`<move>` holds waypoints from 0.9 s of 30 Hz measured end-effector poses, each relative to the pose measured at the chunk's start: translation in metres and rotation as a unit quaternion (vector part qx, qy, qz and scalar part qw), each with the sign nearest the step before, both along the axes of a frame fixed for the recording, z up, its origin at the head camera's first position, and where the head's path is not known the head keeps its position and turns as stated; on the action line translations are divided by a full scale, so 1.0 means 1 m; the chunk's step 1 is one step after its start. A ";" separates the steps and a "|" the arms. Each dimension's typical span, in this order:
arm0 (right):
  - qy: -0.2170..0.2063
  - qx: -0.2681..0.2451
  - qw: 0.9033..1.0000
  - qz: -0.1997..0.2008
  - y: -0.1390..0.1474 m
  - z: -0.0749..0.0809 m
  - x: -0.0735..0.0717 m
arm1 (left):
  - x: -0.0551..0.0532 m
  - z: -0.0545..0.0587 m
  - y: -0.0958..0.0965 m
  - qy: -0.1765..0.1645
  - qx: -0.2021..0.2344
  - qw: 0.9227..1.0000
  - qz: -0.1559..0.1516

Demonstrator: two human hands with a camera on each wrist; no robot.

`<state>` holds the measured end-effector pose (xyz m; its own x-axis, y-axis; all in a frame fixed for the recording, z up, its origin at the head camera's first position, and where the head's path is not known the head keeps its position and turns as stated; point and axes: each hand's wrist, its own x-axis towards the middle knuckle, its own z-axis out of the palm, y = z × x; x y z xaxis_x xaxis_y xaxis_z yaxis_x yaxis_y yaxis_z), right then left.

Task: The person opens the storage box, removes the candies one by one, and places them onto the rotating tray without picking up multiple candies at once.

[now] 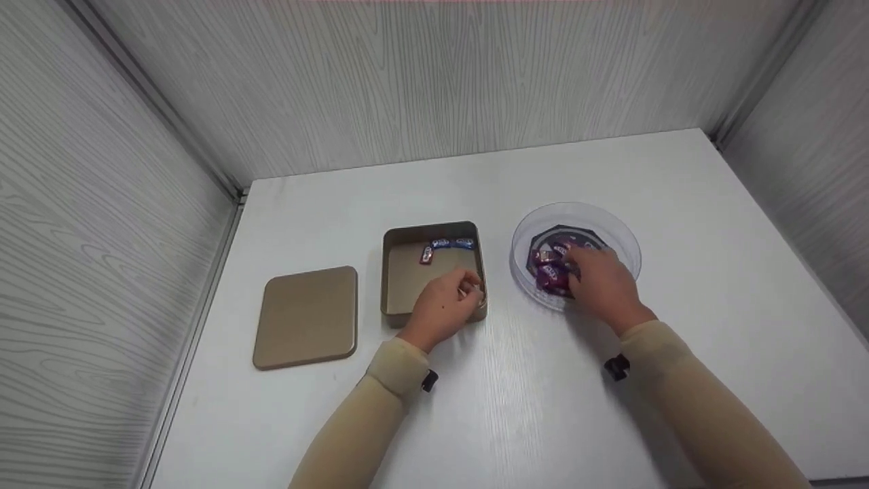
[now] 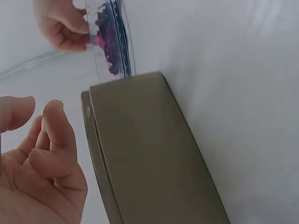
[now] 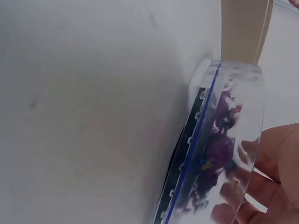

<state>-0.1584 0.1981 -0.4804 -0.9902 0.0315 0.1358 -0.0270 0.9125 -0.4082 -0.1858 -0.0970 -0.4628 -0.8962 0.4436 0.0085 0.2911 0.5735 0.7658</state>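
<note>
My left hand (image 1: 445, 305) hovers over the near right corner of an open square brown-gold tin (image 1: 385, 285). Its fingers are loosely curled, and the left wrist view shows a gap between thumb and fingertips with nothing in it. Inside the tin, near its back wall, lie two blue wrapped candies (image 1: 452, 244) and a red one (image 1: 426, 255). My right hand (image 1: 603, 285) reaches into a clear round dish (image 1: 628, 238), fingertips among several purple wrapped candies (image 1: 551, 277). Whether a candy is pinched there is hidden by the fingers and the dish wall.
The tin's flat square lid (image 1: 307, 317) lies on the white table (image 1: 489, 407) to the left of the tin. Pale wood-grain panels (image 1: 407, 81) enclose the table at the back and on both sides.
</note>
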 end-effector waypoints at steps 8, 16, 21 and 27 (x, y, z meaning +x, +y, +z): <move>0.034 -0.010 0.999 0.006 0.002 -0.003 0.004 | -0.022 0.002 -0.013 -0.002 -0.064 0.997 0.037; 0.035 -0.041 0.999 0.007 -0.006 0.001 0.009 | -0.061 -0.009 -0.023 0.009 -0.165 0.986 0.033; 0.033 -0.051 0.998 0.011 -0.008 0.001 0.012 | -0.075 -0.016 -0.022 -0.018 -0.222 0.975 0.003; 0.024 -0.060 0.998 0.017 -0.007 0.002 0.016 | -0.081 -0.023 -0.017 0.012 -0.288 0.958 0.000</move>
<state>-0.1420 0.1911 -0.4784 -0.9833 0.0168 0.1811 -0.0797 0.8553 -0.5119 -0.2669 -0.1139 -0.4859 -0.8990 0.3808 -0.2165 0.3048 0.8988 0.3152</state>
